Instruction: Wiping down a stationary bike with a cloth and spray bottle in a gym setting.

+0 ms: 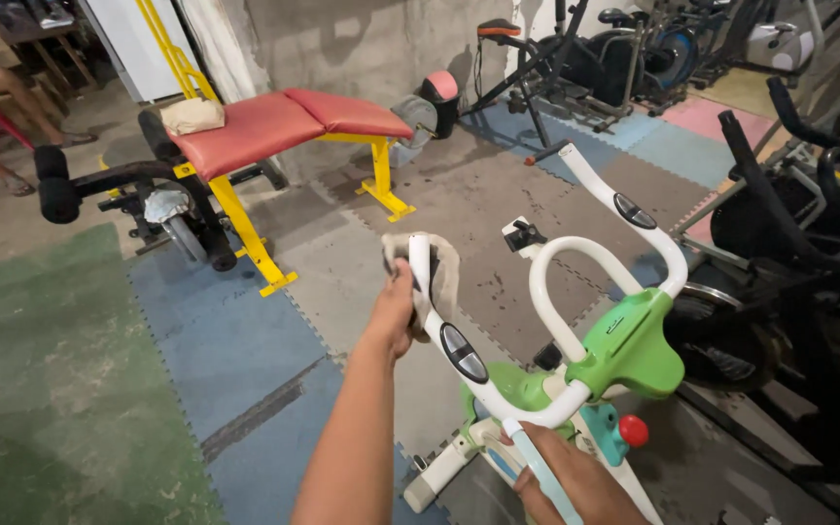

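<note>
While the left hand (399, 309) wraps a pale cloth (442, 272) around the end of the left handlebar (437, 321), its fingers are closed on cloth and bar together, the arm stretched out from the bottom of the view. The right hand (576, 481) sits low at the frame's edge, and its fingers curl round a light blue bar (542, 474) on the stem just below where the handlebars meet; the grip looks closed, though part of the hand is cut off by the edge.

Both hands are on a small white and green bike (624, 345) that stands on the floor mats (245, 350). Its white handlebars spread in a wide V, each with a dark oval pad, and a white loop rises between them. A red knob (634, 430) sticks out just under the green housing.

Well behind the bike, a bench (284, 122) with red padding and yellow legs stands by the concrete wall, with a folded tan cloth lying on its near end. Dark exercise machines (799, 224) crowd the right side, and more stand along the far wall. At far left, a seated person's legs (12, 97) show beside a red chair.
</note>
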